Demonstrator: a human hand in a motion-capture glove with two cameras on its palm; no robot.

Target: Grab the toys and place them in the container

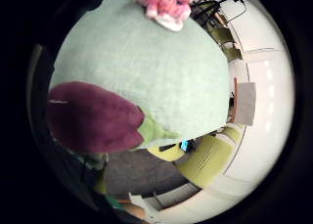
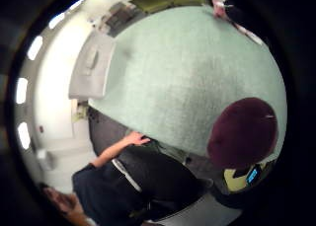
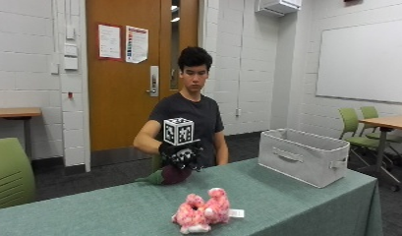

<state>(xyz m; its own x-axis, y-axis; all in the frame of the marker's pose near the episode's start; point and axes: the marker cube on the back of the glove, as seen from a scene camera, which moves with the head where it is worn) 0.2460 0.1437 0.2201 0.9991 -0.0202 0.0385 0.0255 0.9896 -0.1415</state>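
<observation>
With forearm raised above table point(image 3: 299, 196), gloved right hand point(image 3: 180, 156) grips purple eggplant toy point(image 3: 169, 175).

Even, bright ceiling lighting, soft shadows, slight blur throughout; both palm views bulge strongly, dark at their edges.

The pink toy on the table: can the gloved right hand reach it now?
Probably not yet: the right hand is holding the purple eggplant toy. The pink toy lies apart, with nothing blocking it.
</observation>
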